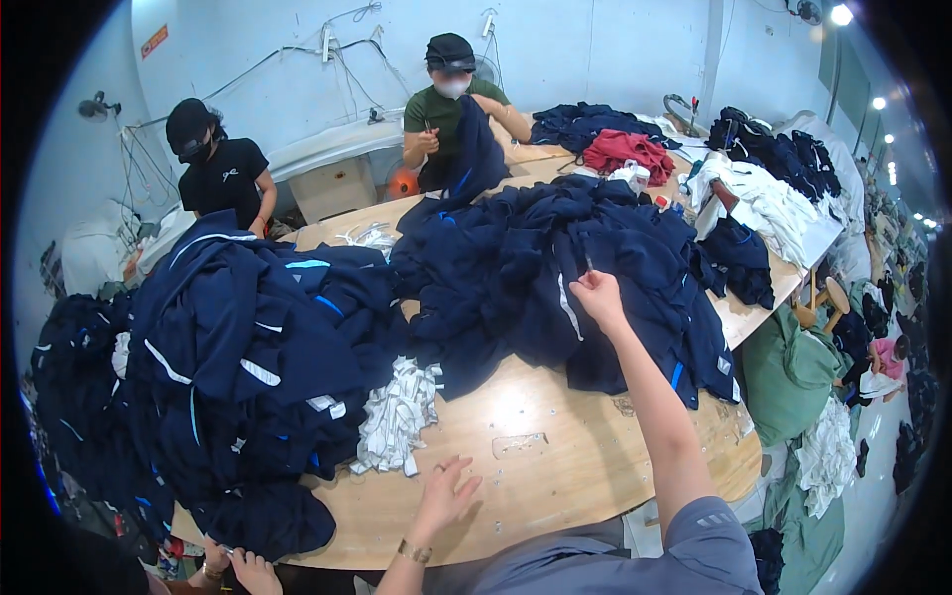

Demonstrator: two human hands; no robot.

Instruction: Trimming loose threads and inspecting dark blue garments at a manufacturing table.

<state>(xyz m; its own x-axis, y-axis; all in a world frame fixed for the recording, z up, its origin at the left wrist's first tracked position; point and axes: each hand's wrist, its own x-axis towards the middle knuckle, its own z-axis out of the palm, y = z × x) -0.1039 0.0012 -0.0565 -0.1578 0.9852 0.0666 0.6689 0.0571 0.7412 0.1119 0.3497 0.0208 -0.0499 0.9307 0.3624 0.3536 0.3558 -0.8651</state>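
Navy clothes [511,253] sprawl left to right beneath your pinched right hand [598,295], the nearer one; its catch I can't make out. Your left hand [448,496], loosely spread, hangs back.

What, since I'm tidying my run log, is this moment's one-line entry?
right hand: pinched, over navy garments, held item unclear | left hand: open, above table, near white fabric pieces | across: person in green

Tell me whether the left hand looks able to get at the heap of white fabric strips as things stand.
Probably yes: the left hand is open, appears empty, and sits close to the heap of white fabric strips, with only wooden tabletop showing between them.
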